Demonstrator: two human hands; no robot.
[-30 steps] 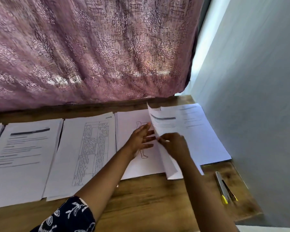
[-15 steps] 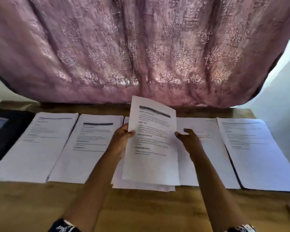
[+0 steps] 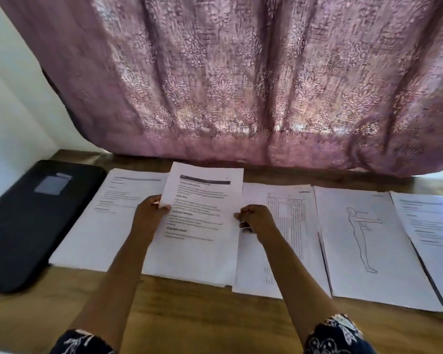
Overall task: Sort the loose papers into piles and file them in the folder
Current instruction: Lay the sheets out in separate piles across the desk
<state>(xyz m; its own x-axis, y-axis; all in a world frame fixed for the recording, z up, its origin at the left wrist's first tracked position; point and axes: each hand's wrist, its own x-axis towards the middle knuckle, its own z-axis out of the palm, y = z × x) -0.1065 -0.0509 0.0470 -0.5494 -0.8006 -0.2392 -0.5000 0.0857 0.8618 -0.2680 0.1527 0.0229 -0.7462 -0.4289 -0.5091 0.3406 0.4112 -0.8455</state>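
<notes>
Head view: dead centre, the left hand [image 3: 150,215] has its grip pinched on the left edge of a printed sheet [image 3: 202,226], thumb on top. The right hand [image 3: 256,219] matches it at 3 o'clock of the page, grip closed on the right edge. The sheet's lower end lies over a pile [image 3: 189,274] on the wooden bench [image 3: 189,318].

At 9 o'clock of the sheet sits a text pile [image 3: 105,221], and beyond it, far out at 9 o'clock, the black folder [image 3: 23,226] lies flat and zipped-looking. Out toward 3 o'clock there's a pile topped by a table page [image 3: 289,241], then a figure-drawing pile [image 3: 363,238], then another text pile [image 3: 435,226] at the frame edge. At 12 o'clock hangs a mauve patterned curtain [image 3: 241,85].
</notes>
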